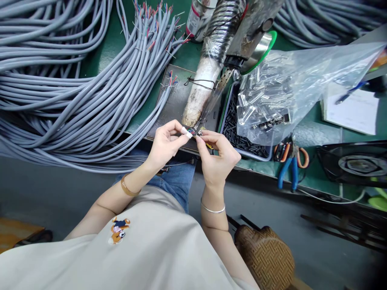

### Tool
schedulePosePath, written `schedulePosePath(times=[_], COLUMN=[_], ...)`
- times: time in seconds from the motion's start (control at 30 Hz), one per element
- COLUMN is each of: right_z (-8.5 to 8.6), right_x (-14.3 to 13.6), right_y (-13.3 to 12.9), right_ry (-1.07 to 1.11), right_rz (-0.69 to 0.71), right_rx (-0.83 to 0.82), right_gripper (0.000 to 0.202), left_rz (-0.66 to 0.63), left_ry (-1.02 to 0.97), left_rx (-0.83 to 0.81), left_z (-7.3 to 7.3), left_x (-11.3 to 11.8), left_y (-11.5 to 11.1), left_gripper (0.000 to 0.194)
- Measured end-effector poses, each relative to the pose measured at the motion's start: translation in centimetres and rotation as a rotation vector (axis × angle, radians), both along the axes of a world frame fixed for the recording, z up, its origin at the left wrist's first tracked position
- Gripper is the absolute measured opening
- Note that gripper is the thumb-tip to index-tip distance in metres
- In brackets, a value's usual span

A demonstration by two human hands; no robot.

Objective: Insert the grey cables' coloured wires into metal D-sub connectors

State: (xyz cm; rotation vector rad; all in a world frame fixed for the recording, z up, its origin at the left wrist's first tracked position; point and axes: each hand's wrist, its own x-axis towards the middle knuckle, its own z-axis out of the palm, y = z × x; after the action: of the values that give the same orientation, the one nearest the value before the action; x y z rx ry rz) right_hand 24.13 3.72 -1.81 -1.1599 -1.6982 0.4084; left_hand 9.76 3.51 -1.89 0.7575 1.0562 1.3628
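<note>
My left hand [167,144] pinches a small piece with fine coloured wires [191,131] at the front edge of a dark metal plate [173,100]. White wrapping covers two of its fingertips. Close beside it on the right, my right hand [216,155] has thumb and forefinger pressed together at the same wires; what lies between them is too small to name. Just above both hands are the lower ends of a white-wrapped duct [198,94] and a thin metal tool [215,96]. Grey cables [160,106] with stripped coloured ends lie to the left.
Large bundles of grey cable [90,96] cover the left of the green table. At right are a bin of black parts [231,125], a plastic bag of metal pieces [266,96], pliers [288,167], paper [352,106] and a black fan [356,163]. A jar [198,20] stands behind.
</note>
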Motion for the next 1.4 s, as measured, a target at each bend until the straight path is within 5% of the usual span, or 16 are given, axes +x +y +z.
schedulePosePath(times=[0.27,0.63,1.4], right_z=[-0.8,-0.5,-1.3], right_x=[0.2,-0.1,1.3], right_y=[-0.4,0.0,-1.9], right_ry=[0.046,0.000,-0.142], right_rz=[-0.004,-0.017,-0.049], right_rx=[-0.072,0.028,0.054], right_gripper=[0.008,0.009,0.011], left_rz=[-0.035,0.025,-0.105], left_ry=[-0.032,-0.015,0.022], left_rx=[-0.049,0.119,0.002], left_z=[-0.3,-0.8,-1.0], left_x=[0.0,0.2,0.2], left_y=[-0.3,0.2,-2.1], left_gripper=[0.034,0.026,0.026])
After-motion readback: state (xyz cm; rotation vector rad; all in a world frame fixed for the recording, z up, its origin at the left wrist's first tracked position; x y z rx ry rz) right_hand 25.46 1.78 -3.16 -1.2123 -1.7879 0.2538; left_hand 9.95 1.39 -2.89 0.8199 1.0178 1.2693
